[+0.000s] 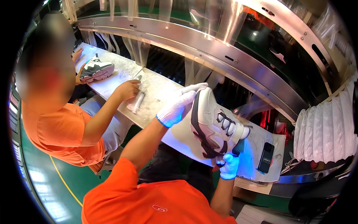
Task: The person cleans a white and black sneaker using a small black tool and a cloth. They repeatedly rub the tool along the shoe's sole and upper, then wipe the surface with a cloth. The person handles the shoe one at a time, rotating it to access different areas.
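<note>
A white, grey and black sneaker [212,125] is held tilted above the bench, its laces facing right. My left hand [181,102], in a white knit glove, is closed on its toe end. A dark teal block [238,146] shows at the shoe's opening. Just below that block is my right hand [228,167], also gloved, its fingers curled beside the heel. Something dark shows at those fingers, too small to make out. Blue light falls on both gloves and on the bench around them.
The narrow bench [156,87] runs along a metal-framed machine [179,35] with clear plastic strips. A black phone [266,158] lies on its right end, near a white pleated duct [324,130]. On the left, a co-worker [67,130] holds another sneaker [97,71]; a clear tube [138,101] lies nearby.
</note>
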